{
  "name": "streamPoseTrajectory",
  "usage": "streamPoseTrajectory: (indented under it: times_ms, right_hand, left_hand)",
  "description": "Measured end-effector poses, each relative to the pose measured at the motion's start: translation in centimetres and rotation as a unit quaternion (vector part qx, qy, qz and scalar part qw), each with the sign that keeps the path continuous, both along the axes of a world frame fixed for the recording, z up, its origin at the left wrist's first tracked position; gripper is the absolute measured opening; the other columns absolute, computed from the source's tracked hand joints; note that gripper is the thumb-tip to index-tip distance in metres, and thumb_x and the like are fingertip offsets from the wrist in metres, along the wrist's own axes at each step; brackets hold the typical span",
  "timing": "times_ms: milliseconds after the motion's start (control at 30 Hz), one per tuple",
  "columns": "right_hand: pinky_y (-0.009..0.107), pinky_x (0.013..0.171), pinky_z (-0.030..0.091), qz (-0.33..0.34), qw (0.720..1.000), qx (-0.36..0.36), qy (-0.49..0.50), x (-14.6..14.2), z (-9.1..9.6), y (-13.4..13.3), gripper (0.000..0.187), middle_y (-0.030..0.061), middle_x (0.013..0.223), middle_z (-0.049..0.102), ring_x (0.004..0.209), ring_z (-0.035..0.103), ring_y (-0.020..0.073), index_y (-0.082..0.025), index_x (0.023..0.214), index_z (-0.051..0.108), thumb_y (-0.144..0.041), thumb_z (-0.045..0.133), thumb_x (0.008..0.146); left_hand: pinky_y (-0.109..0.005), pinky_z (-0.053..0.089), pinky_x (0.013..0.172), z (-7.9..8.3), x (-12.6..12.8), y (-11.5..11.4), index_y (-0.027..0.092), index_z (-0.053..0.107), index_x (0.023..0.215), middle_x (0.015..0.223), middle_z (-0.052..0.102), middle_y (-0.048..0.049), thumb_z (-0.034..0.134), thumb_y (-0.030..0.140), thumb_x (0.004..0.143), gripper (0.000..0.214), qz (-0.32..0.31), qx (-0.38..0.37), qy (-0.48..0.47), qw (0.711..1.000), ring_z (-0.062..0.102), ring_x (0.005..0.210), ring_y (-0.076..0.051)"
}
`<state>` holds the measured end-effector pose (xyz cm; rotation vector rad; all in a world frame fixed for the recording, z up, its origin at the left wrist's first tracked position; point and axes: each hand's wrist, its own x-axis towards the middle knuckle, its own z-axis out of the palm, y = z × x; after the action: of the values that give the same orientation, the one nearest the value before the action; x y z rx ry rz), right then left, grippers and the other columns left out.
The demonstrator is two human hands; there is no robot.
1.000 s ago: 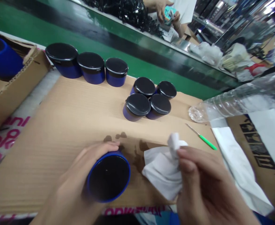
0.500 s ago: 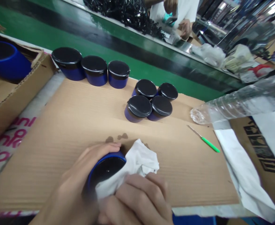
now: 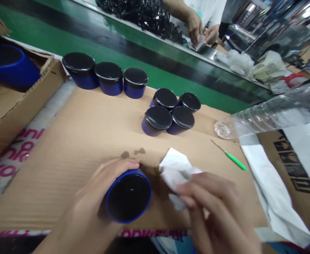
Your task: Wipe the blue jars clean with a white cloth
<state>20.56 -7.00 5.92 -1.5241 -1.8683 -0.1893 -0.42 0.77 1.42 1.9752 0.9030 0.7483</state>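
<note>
My left hand (image 3: 91,208) is wrapped round an open blue jar (image 3: 128,196) with dark contents, which rests on the cardboard sheet (image 3: 86,134) near its front edge. My right hand (image 3: 215,215) pinches a crumpled white cloth (image 3: 176,173) just right of the jar, apart from its rim. Dark wet spots (image 3: 133,152) mark the cardboard just beyond the jar.
Three capped blue jars (image 3: 109,80) line the far edge, with several more (image 3: 170,111) clustered in the middle. A green-handled pick (image 3: 230,155), a clear plastic bottle (image 3: 266,113) and white sheets (image 3: 273,197) lie right. A cardboard box (image 3: 9,95) stands left. Another person's hands (image 3: 201,30) work beyond the green conveyor (image 3: 155,70).
My right hand has lifted the cloth off the jar's mouth and drawn it to the right. The left hand keeps hold of the jar.
</note>
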Motion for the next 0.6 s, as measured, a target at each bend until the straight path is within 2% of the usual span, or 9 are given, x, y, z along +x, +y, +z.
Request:
streamPoseTrajectory:
  times_ms: [67, 167, 233, 333, 433, 600]
  right_hand:
    - [0.025, 0.082, 0.052, 0.014, 0.997, 0.011, 0.081, -2.4, -0.9, 0.3, 0.013, 0.0023, 0.088, 0.064, 0.086, 0.06, 0.0135, -0.013, 0.093, 0.068, -0.011, 0.058, 0.101]
    - [0.026, 0.076, 0.052, -0.041, 0.984, 0.074, 0.155, -4.8, -2.2, 0.7, 0.024, -0.0001, 0.076, 0.064, 0.075, 0.058, 0.0124, -0.015, 0.081, 0.067, -0.016, 0.057, 0.103]
    - [0.026, 0.069, 0.05, -0.047, 0.988, 0.071, 0.132, -5.2, -2.5, 0.8, 0.028, -0.0011, 0.071, 0.064, 0.069, 0.059, 0.0121, -0.018, 0.077, 0.068, -0.018, 0.056, 0.103]
    - [0.028, 0.064, 0.05, -0.028, 0.997, 0.038, 0.057, -4.5, -2.1, 1.3, 0.026, -0.0007, 0.069, 0.065, 0.067, 0.063, 0.0149, -0.024, 0.08, 0.071, -0.027, 0.058, 0.102]
    - [0.032, 0.069, 0.053, -0.002, 1.0, 0.005, -0.004, -3.6, -1.2, 2.3, 0.017, 0.0019, 0.077, 0.068, 0.075, 0.066, 0.019, -0.027, 0.09, 0.075, -0.035, 0.063, 0.099]
    - [0.033, 0.075, 0.052, 0.012, 1.0, 0.017, -0.02, -4.3, -0.6, 3.9, 0.016, 0.0031, 0.084, 0.069, 0.081, 0.066, 0.0195, -0.025, 0.098, 0.075, -0.031, 0.06, 0.1]
  left_hand:
    - [-0.013, 0.038, 0.115, 0.0, 0.0, 0.0, 0.038, 0.046, 0.136, 0.137, 0.057, 0.0082, 0.062, 0.015, 0.088, 0.056, 0.001, -0.008, 0.004, 1.0, 0.054, 0.129, -0.01]
    - [-0.008, 0.037, 0.113, 0.2, 0.2, 0.0, 0.036, 0.048, 0.134, 0.132, 0.059, 0.0089, 0.062, 0.017, 0.089, 0.051, 0.007, 0.011, -0.004, 1.0, 0.056, 0.125, -0.008]
    - [-0.003, 0.034, 0.11, 0.2, 0.2, 0.0, 0.036, 0.049, 0.132, 0.128, 0.06, 0.0099, 0.06, 0.017, 0.088, 0.049, 0.01, 0.027, -0.01, 1.0, 0.057, 0.122, -0.006]
    - [-0.003, 0.037, 0.109, 0.2, 0.3, -0.1, 0.037, 0.049, 0.133, 0.129, 0.06, 0.0097, 0.06, 0.017, 0.086, 0.053, 0.014, 0.005, -0.014, 1.0, 0.058, 0.122, -0.006]
    - [-0.011, 0.047, 0.106, 0.2, 0.2, -0.1, 0.041, 0.051, 0.13, 0.126, 0.063, 0.0082, 0.058, 0.021, 0.089, 0.046, 0.032, -0.003, -0.012, 0.999, 0.063, 0.117, -0.01]
    - [-0.02, 0.053, 0.107, -0.1, 0.1, 0.1, 0.044, 0.049, 0.133, 0.128, 0.062, 0.0078, 0.047, 0.024, 0.098, 0.04, 0.029, -0.038, -0.032, 0.998, 0.063, 0.118, -0.014]
